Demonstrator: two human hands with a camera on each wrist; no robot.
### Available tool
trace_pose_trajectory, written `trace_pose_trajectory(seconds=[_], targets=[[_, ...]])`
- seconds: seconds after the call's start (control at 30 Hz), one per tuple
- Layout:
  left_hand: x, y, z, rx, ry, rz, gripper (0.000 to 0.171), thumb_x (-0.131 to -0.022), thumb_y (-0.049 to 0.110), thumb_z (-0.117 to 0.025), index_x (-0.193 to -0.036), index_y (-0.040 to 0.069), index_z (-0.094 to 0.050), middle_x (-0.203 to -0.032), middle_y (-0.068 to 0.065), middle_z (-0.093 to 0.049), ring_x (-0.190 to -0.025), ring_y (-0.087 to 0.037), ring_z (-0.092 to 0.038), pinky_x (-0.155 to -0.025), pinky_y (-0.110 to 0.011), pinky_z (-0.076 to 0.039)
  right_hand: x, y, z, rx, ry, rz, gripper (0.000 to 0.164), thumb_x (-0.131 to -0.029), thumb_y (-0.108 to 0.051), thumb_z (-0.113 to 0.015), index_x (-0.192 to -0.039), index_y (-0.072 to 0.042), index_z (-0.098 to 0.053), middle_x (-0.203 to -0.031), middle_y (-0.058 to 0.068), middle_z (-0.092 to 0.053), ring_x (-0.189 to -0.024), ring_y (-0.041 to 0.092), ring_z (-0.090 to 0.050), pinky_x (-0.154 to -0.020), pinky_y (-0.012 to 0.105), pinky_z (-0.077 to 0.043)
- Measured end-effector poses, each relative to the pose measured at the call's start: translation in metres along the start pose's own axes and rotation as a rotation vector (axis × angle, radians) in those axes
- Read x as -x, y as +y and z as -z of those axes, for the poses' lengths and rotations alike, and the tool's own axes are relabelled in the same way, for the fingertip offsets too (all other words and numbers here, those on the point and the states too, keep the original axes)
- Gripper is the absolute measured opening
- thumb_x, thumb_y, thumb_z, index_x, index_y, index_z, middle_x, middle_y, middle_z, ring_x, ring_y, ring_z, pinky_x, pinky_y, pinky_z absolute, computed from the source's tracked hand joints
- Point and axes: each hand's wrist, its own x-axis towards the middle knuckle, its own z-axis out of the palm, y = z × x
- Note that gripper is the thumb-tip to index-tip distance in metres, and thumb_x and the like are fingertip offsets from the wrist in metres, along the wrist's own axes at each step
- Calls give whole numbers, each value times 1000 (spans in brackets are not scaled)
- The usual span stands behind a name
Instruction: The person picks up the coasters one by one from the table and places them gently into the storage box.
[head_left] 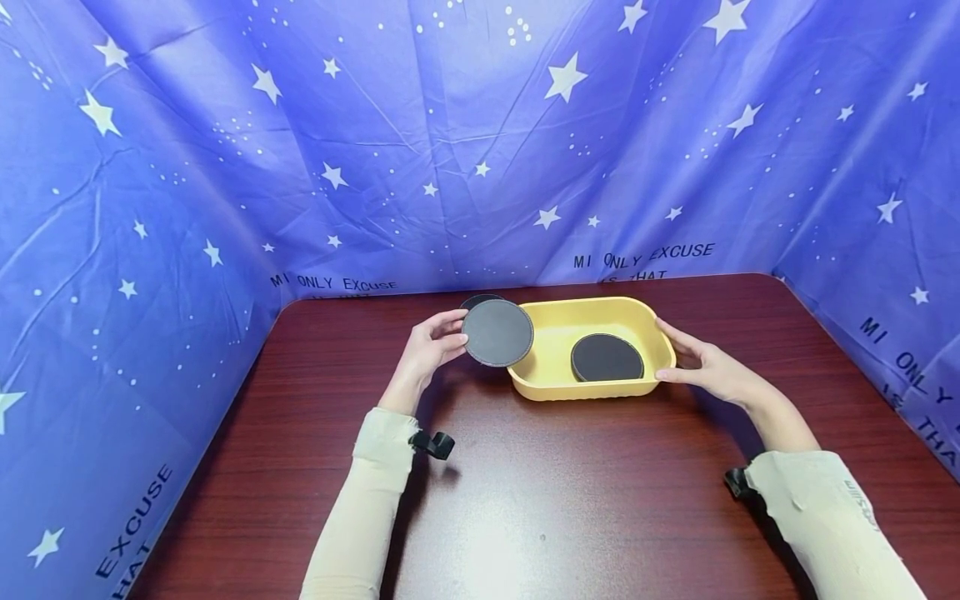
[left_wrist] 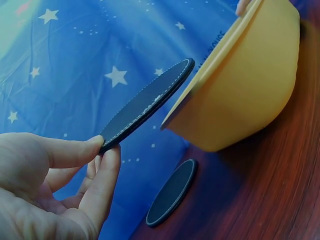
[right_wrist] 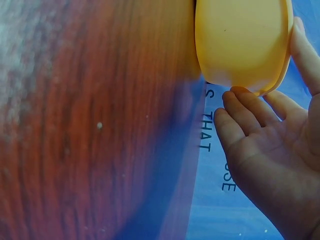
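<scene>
My left hand (head_left: 429,350) pinches a round black coaster (head_left: 498,333) by its edge, between thumb and fingertips. The coaster has a stitched rim and hangs tilted above the table, by the left end of a yellow plastic basin (head_left: 546,390). A second black coaster (head_left: 609,358) is inside the basin, towards its near right side. Another coaster (left_wrist: 172,194) lies on the table below the held one, partly hidden by it in the head view. My right hand (head_left: 708,367) holds the basin's right end, thumb near the front corner and fingers along the end wall.
The dark red wooden table (head_left: 540,483) has rounded back corners. A blue curtain (head_left: 450,150) with white stars and lettering hangs behind it and on both sides. Black wrist mounts (head_left: 433,444) sit at the cream sleeves (head_left: 360,508).
</scene>
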Motion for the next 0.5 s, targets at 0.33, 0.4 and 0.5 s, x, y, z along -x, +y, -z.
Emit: trace_pose_trajectory(seconds=[0.33, 0.4, 0.5], targets=[[-4, 0, -18, 10, -30, -3, 50, -89, -11, -62, -138, 0, -56, -99, 3, -62, -79, -2, -62, -72, -18, -59, -1, 2, -1, -2, -4, 0, 85, -92, -8, -69, -159, -3, -16, -155, 35, -28, -117, -19, -45, -91, -1, -39], [-5, -1, -21, 14, -38, -4, 49, -90, -11, -62, -137, 0, -57, -99, 2, -62, -78, -2, -62, -72, -18, -59, -1, 1, 0, 0, -3, -3, 85, -92, -9, -69, -159, -3, -16, -156, 34, -29, -117, -19, -46, -91, -1, -39], [-6, -2, -26, 15, -45, -5, 49, -89, -11, -62, -137, 0, -57, -98, 2, -62, -77, -2, -62, -72, -18, -59, 0, 1, 0, 13, -1, -13, 85, -93, -11, -69, -159, -4, -16, -156, 34, -30, -116, -19, -47, -90, -1, -40]])
